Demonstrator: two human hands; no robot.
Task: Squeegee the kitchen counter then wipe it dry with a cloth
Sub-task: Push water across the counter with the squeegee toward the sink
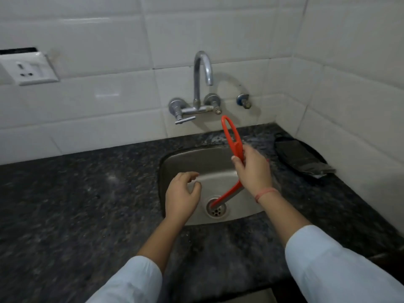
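My right hand (253, 169) grips a red squeegee (232, 136) by its looped handle and holds it over the steel sink (175, 162). The handle points up towards the wall, and the blade end hangs down over the drain (217, 209). My left hand (182, 195) hovers over the sink's left side with curled, spread fingers and holds nothing. The dark speckled granite counter (87, 193) surrounds the sink. A dark grey cloth (303, 158) lies folded on the counter at the right, close to the corner wall.
A chrome tap (202, 84) with a curved spout juts from the tiled wall above the sink. A small valve (243, 100) sits to its right. A white wall socket (28, 68) is at the far left. Tiled walls close the back and right side.
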